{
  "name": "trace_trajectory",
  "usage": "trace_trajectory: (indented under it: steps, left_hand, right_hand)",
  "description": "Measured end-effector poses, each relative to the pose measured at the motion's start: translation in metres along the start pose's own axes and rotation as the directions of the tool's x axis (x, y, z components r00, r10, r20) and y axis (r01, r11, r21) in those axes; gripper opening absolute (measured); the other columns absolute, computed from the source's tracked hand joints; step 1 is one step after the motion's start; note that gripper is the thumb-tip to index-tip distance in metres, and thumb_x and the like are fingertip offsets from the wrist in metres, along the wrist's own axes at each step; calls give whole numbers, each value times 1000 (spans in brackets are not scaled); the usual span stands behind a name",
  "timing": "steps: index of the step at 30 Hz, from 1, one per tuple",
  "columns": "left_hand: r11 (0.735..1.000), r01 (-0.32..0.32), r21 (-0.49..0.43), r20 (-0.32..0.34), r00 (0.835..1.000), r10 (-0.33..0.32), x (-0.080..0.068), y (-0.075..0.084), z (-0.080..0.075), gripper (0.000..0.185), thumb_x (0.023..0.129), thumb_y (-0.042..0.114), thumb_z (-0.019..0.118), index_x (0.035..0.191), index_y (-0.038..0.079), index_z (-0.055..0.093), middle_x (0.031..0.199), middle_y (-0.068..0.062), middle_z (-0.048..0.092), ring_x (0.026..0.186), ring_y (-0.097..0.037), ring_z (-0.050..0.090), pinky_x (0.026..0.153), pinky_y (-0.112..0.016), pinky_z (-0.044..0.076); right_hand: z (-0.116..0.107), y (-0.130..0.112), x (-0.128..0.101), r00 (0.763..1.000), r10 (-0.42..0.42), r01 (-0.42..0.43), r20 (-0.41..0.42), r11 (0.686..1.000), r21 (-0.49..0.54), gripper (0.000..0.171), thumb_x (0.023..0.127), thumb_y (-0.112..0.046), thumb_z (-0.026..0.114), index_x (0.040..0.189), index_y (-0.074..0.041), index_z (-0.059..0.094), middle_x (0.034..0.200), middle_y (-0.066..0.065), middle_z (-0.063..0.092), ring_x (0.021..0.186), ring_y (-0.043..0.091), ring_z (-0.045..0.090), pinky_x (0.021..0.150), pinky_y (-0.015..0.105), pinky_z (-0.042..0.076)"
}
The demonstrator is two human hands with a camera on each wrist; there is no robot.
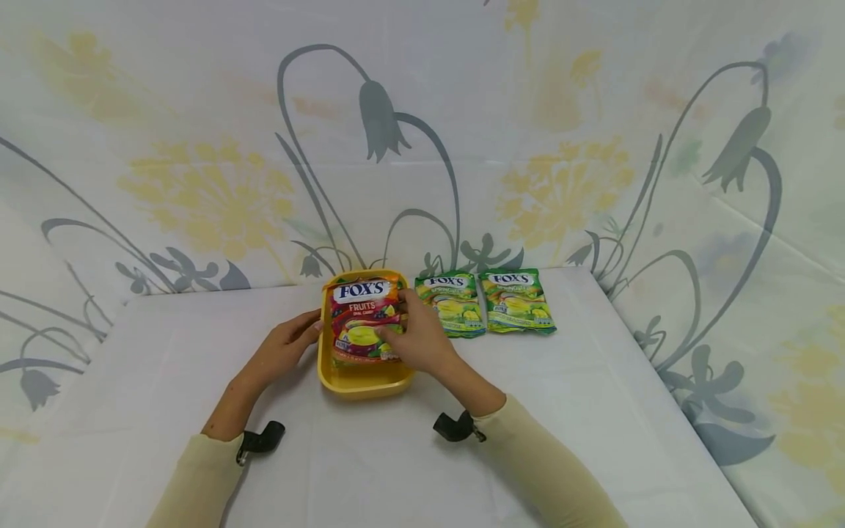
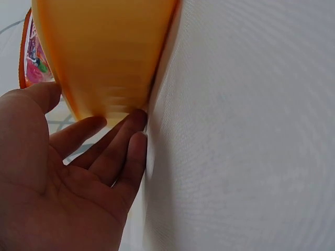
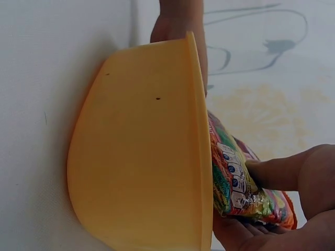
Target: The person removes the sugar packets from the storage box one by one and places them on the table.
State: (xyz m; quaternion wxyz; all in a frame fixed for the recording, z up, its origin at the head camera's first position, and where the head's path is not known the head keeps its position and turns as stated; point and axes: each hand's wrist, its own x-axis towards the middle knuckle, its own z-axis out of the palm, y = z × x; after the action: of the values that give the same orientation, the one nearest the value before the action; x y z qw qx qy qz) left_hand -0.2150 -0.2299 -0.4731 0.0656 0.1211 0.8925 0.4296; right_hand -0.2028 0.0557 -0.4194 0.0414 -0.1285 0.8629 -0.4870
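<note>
A yellow plastic tub (image 1: 366, 387) stands on the white-covered table, with a red Fox's Fruits candy bag (image 1: 361, 312) at its mouth. My right hand (image 1: 425, 334) grips this bag by its right side, thumb on the front and fingers behind. In the right wrist view the candy bag (image 3: 230, 175) rises above the tub's rim. My left hand (image 1: 284, 352) rests against the tub's left side. Seen from the left wrist, its fingers (image 2: 118, 151) are loosely extended along the tub wall (image 2: 107, 57), with the thumb near the rim.
Two green Fox's candy bags, a nearer one (image 1: 452, 304) and another (image 1: 517, 301), lie side by side to the right of the tub. Behind the table hangs a flower-patterned cloth (image 1: 422, 183). A black wrist camera (image 1: 455, 427) is strapped at my right sleeve.
</note>
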Motion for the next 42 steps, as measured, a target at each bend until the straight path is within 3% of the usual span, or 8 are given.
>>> trace_trajectory:
  steps: [9,23,33,42]
  left_hand:
    - [1000,-12,-11,-2,1000,12,3,-2,2,65,114,45,44,162,1,41,160,-24,49,145,-44,50,119,-62,40]
    - [1000,-16,3,-9,1000,16,2,-3,1,65,114,45,44,161,1,41,160,-23,49,148,-45,46,120,-63,38]
    - [1000,-3,8,-2,1000,3,1,-3,0,66,114,47,45,162,2,41,162,-22,47,152,-45,40,121,-63,36]
    - [1000,2,-10,-1,1000,-2,1,-5,1,65,114,46,45,162,2,41,162,-22,46,151,-44,42,121,-62,37]
  right_hand:
    - [-5,3,-5,1000,-11,11,3,992,128,62,100,-14,76,151,0,44,146,21,59,129,34,65,102,45,59]
    - [-16,0,-20,1000,24,-27,18,975,222,62,99,-12,76,151,-3,44,144,18,62,118,32,71,92,41,64]
    - [-23,-2,-30,998,33,-44,44,961,272,62,100,-11,76,151,-4,42,145,17,60,122,31,70,93,41,63]
    - [-32,3,-40,996,71,-82,46,954,290,65,100,-11,76,154,-4,41,144,15,60,122,30,70,93,42,64]
